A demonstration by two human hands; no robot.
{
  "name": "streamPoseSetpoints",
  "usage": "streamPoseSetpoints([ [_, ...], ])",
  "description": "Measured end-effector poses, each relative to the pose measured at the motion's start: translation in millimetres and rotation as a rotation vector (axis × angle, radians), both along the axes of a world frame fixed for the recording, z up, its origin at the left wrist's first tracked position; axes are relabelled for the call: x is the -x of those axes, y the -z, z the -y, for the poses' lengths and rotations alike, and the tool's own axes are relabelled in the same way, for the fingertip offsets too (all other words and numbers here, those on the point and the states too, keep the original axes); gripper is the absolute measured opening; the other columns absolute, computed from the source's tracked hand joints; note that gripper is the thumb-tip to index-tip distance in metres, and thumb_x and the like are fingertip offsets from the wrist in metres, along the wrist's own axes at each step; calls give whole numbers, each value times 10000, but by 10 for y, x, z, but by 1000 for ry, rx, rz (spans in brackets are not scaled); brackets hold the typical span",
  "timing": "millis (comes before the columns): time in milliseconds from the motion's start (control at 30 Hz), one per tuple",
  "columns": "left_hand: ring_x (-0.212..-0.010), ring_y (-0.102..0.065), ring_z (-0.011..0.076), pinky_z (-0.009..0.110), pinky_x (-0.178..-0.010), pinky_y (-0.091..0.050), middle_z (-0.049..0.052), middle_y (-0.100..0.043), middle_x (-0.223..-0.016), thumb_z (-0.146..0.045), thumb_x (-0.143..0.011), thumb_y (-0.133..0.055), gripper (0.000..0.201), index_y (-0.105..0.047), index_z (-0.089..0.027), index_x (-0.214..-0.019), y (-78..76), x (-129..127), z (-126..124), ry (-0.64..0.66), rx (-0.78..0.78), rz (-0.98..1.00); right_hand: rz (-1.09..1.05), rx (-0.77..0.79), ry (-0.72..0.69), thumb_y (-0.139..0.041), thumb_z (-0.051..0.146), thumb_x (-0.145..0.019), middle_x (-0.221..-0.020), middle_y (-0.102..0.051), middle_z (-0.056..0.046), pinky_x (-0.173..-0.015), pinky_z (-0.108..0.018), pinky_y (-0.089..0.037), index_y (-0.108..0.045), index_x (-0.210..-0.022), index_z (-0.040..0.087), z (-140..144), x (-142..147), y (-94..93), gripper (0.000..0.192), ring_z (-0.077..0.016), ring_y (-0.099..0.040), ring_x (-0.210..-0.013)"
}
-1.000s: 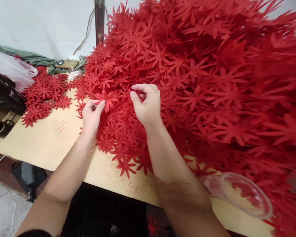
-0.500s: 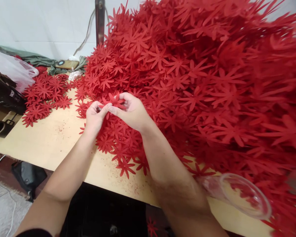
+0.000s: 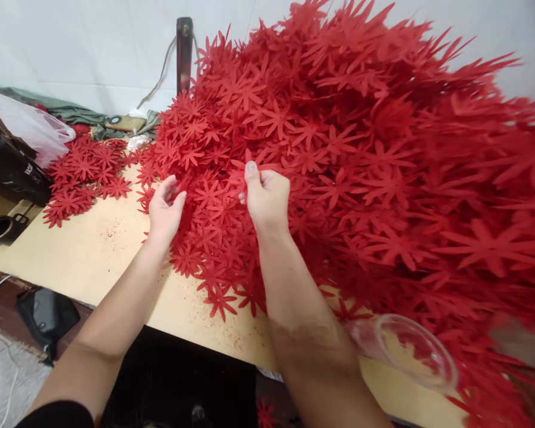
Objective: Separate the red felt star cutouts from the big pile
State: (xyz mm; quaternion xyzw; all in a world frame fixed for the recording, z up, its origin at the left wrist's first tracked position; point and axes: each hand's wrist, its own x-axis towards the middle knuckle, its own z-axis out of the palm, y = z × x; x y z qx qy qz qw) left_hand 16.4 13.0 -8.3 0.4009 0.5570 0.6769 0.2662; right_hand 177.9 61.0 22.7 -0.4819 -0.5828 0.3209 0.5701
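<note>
The right hand (image 3: pixel 267 199) rests against the near slope of a large heap of red flower cut-outs (image 3: pixel 361 160). Its fingers are curled shut, thumb raised, pinching a red cut-out (image 3: pixel 243 172) at the top of the fist; how many pieces are in the pinch cannot be told.

The left hand (image 3: pixel 164 208) lies at the left foot of the same heap, fingers loosely spread and slightly bent, tips touching the loose cut-outs. It grips nothing that can be made out.

The heap covers most of the light wooden tabletop (image 3: pixel 89 249) and rises well above both hands towards the wall. Stray cut-outs spill to the front table edge between the forearms.

A separate, flatter cluster of red cut-outs (image 3: pixel 82 178) lies at the far left of the table, apart from the main heap.

A clear plastic container (image 3: pixel 405 351) lies on its side at the near right, just beside the right forearm, partly under the heap.

A black device (image 3: pixel 13 172) sits at the left edge, a translucent plastic bag (image 3: pixel 31 128) behind it. A dark upright post (image 3: pixel 183 53) stands against the white wall.

Red dust specks the bare tabletop.
</note>
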Motion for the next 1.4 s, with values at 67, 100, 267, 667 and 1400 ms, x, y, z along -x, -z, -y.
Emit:
streamPoseSetpoints([
  [67, -1259, -503, 212, 350, -1015, -437, 132, -512, -1363, -114, -721, -634, 479, -537, -166, -1187, 19, -1, 38, 4, 76, -87, 2, 0, 42, -499, 528, -838, -413, -409, 57, -422, -213, -302, -404, -528, 202, -46, -57, 4, 460, -60, -380, -382],
  [100, -1338, -425, 237, 380, -1051, -410, 148, -428, -1443, -127, -722, -638, 531, -514, -166, -1237, 18, 0, 71, 0, 98, -143, -24, 5, 49, -520, 528, -824, -418, -417, 63, -428, -210, -317, -416, -551, 201, -76, -79, 11, 438, -61, -391, -383],
  [267, -1364, -384, 262, 440, -1109, -341, 144, -417, -1457, -273, -726, -685, 567, -525, -177, -1262, -106, -39, 246, 62, 33, -368, -142, 77, -54, -568, 556, -778, -452, -457, 82, -421, -194, -330, -480, -677, 188, -150, -100, 45, 392, -61, -429, -385],
  [667, -639, -560, 77, 222, -698, -482, 1, -635, -719, -133, -779, -572, 31, -601, -133, -772, -394, -395, -182, 189, 14, -150, 8, -37, -192, -432, 606, -842, -481, -472, 45, -508, -205, -414, -497, -595, 179, -8, -94, -87, 498, -75, -490, -472],
  [1400, -1423, -226, 406, 511, -1143, -232, 276, -151, -1549, -502, -568, -770, 1185, -152, -87, -1490, 4, 46, 337, 486, 557, -1090, 837, 439, -132, -801, 544, -488, -1564, 35, -247, -1157, -525, -213, -37, -1506, 142, 787, -631, 284, 1334, -385, -71, -1462],
])
